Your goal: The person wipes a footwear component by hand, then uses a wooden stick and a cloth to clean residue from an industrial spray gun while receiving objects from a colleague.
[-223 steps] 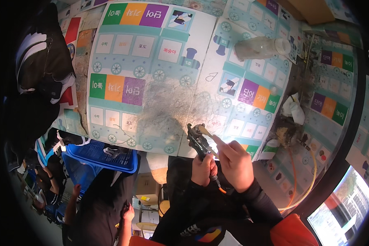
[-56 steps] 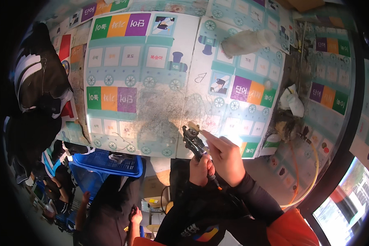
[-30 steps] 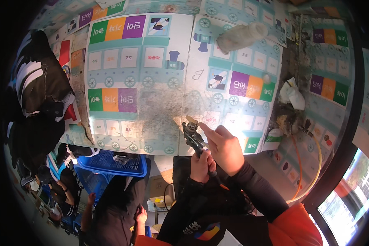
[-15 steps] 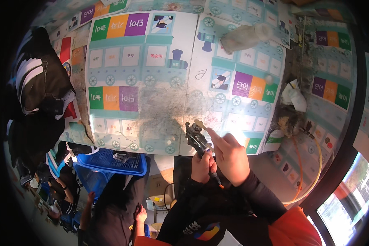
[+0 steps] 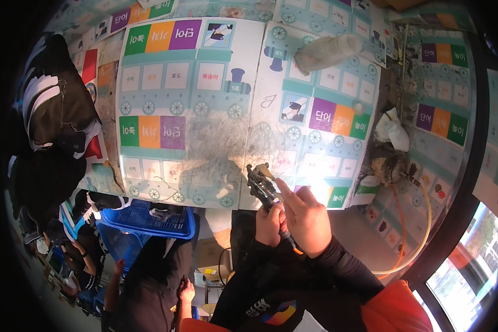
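My left hand (image 5: 269, 227) is wrapped around a dark, grimy hand tool (image 5: 261, 188) with a jagged, bulky head and an orange lower end. The tool slants above the front edge of the paper-covered table. My right hand (image 5: 309, 221) is closed beside it, its fingers reaching along the tool's upper part. From those fingers a slim tan-ended stick (image 5: 265, 171) runs up against the tool's head. Its lower part is hidden by the fingers, so I cannot tell its exact kind.
Printed sheets cover the table (image 5: 216, 124). A cloudy plastic bottle (image 5: 329, 52) lies at the back. Dark shoes (image 5: 61, 105) are at left. A blue basket (image 5: 149, 218) stands below the front edge, near another person's hand (image 5: 187, 290). Pale hoses (image 5: 426, 238) curve at right.
Both hands and the tool have shifted slightly left. The stick's tan end now lies a little lower across the tool's head.
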`<state>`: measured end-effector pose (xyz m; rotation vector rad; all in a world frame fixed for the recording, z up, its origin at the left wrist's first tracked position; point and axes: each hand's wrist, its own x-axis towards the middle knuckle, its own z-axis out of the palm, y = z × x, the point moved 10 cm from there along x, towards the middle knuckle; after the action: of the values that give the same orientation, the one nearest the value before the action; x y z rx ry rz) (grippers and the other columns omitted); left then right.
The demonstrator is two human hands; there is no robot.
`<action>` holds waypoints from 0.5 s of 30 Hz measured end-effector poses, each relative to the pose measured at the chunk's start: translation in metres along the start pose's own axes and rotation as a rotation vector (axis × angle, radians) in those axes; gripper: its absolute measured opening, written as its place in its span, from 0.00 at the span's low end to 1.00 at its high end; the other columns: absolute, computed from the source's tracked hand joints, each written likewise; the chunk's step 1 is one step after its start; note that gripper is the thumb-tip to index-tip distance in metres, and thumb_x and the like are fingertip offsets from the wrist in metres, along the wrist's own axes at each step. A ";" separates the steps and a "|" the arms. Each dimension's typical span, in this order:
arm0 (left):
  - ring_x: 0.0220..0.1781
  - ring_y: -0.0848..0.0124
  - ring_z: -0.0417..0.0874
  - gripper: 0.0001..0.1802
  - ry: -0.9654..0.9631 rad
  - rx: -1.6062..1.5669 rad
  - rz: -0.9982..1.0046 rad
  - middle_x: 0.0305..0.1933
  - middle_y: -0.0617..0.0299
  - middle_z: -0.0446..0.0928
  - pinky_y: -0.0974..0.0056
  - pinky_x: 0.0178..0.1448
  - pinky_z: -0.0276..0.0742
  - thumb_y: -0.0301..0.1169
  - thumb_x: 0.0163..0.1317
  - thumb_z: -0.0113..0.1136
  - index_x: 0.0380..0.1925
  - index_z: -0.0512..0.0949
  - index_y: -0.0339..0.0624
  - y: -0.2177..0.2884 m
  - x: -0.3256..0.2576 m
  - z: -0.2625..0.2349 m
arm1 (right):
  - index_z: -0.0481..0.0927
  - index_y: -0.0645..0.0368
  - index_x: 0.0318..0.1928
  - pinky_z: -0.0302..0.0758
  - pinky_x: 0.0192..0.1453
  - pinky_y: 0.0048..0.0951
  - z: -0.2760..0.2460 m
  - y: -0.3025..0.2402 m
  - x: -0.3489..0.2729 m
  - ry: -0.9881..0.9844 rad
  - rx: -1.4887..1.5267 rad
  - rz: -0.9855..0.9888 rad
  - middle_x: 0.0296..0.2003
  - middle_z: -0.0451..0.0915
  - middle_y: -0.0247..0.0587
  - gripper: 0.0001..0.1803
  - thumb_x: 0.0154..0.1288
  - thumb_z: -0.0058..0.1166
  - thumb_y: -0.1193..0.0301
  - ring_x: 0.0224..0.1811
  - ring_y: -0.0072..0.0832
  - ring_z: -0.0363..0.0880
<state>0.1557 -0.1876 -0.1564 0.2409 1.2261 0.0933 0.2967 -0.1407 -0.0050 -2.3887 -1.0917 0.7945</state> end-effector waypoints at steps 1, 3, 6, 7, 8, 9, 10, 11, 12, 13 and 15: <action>0.15 0.74 0.67 0.13 -0.002 -0.001 0.002 0.19 0.69 0.66 0.64 0.21 0.64 0.30 0.78 0.55 0.29 0.72 0.45 -0.002 0.001 -0.001 | 0.83 0.49 0.70 0.81 0.33 0.43 0.002 -0.001 0.003 -0.006 0.026 0.055 0.34 0.76 0.43 0.30 0.68 0.62 0.80 0.28 0.43 0.82; 0.15 0.74 0.67 0.12 -0.001 -0.008 -0.005 0.19 0.69 0.67 0.64 0.21 0.64 0.30 0.77 0.55 0.30 0.72 0.45 -0.008 0.003 -0.006 | 0.83 0.49 0.69 0.81 0.33 0.43 0.010 -0.002 0.018 -0.013 0.007 0.044 0.33 0.76 0.44 0.29 0.68 0.62 0.79 0.27 0.43 0.81; 0.15 0.73 0.67 0.12 -0.073 -0.017 -0.021 0.19 0.68 0.67 0.64 0.21 0.64 0.30 0.76 0.56 0.29 0.72 0.44 -0.012 0.006 0.003 | 0.79 0.53 0.72 0.82 0.32 0.45 0.017 0.014 0.028 -0.058 -0.042 0.022 0.36 0.77 0.46 0.32 0.67 0.60 0.76 0.28 0.45 0.83; 0.14 0.73 0.67 0.12 -0.075 -0.022 -0.017 0.19 0.68 0.67 0.64 0.20 0.64 0.30 0.76 0.57 0.29 0.71 0.44 -0.013 0.006 0.000 | 0.79 0.53 0.72 0.82 0.33 0.45 0.014 0.014 0.026 -0.054 -0.065 0.019 0.36 0.77 0.46 0.32 0.67 0.60 0.77 0.28 0.45 0.83; 0.14 0.73 0.67 0.12 -0.072 -0.022 -0.013 0.19 0.68 0.67 0.64 0.20 0.64 0.30 0.76 0.57 0.29 0.71 0.44 -0.013 0.007 -0.003 | 0.79 0.53 0.72 0.82 0.33 0.45 0.008 0.013 0.025 -0.049 -0.088 0.017 0.35 0.76 0.47 0.32 0.67 0.60 0.78 0.29 0.45 0.83; 0.14 0.73 0.67 0.12 -0.065 -0.045 -0.039 0.19 0.67 0.67 0.64 0.20 0.64 0.30 0.76 0.57 0.29 0.71 0.44 -0.015 0.008 -0.007 | 0.78 0.52 0.73 0.82 0.32 0.42 -0.005 0.014 0.022 -0.028 -0.113 0.044 0.35 0.76 0.45 0.33 0.67 0.59 0.80 0.28 0.43 0.83; 0.14 0.73 0.66 0.12 -0.041 -0.067 -0.063 0.19 0.67 0.66 0.64 0.20 0.64 0.29 0.76 0.58 0.30 0.71 0.44 -0.017 0.006 -0.016 | 0.80 0.51 0.72 0.81 0.31 0.42 -0.020 0.015 0.019 0.060 -0.104 0.055 0.33 0.76 0.43 0.32 0.68 0.59 0.81 0.26 0.41 0.81; 0.15 0.74 0.66 0.12 -0.055 -0.056 -0.070 0.19 0.68 0.65 0.65 0.21 0.63 0.30 0.77 0.54 0.29 0.71 0.45 -0.020 0.007 -0.016 | 0.82 0.50 0.71 0.80 0.31 0.43 -0.035 0.019 0.017 0.087 -0.067 0.090 0.32 0.76 0.43 0.30 0.69 0.60 0.81 0.25 0.41 0.80; 0.15 0.74 0.66 0.12 -0.049 -0.059 -0.068 0.19 0.68 0.65 0.65 0.21 0.63 0.30 0.77 0.54 0.29 0.71 0.45 -0.021 0.006 -0.019 | 0.83 0.50 0.70 0.79 0.30 0.44 -0.046 0.020 0.016 0.113 -0.029 0.124 0.31 0.76 0.43 0.29 0.70 0.61 0.80 0.24 0.40 0.79; 0.15 0.73 0.67 0.12 -0.068 -0.061 -0.069 0.20 0.68 0.65 0.65 0.21 0.63 0.30 0.77 0.54 0.30 0.72 0.45 -0.022 0.007 -0.016 | 0.85 0.48 0.68 0.78 0.30 0.45 -0.053 0.016 0.016 0.120 -0.024 0.124 0.30 0.75 0.43 0.27 0.71 0.63 0.79 0.24 0.41 0.79; 0.15 0.73 0.67 0.11 -0.087 -0.062 -0.069 0.20 0.68 0.66 0.65 0.21 0.63 0.30 0.77 0.55 0.31 0.72 0.45 -0.022 0.009 -0.012 | 0.85 0.48 0.68 0.79 0.30 0.44 -0.049 0.008 0.016 0.087 0.006 0.091 0.30 0.76 0.43 0.27 0.71 0.62 0.79 0.24 0.41 0.80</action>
<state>0.1462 -0.2057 -0.1733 0.1467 1.1417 0.0603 0.3406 -0.1386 0.0223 -2.4588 -0.9512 0.7152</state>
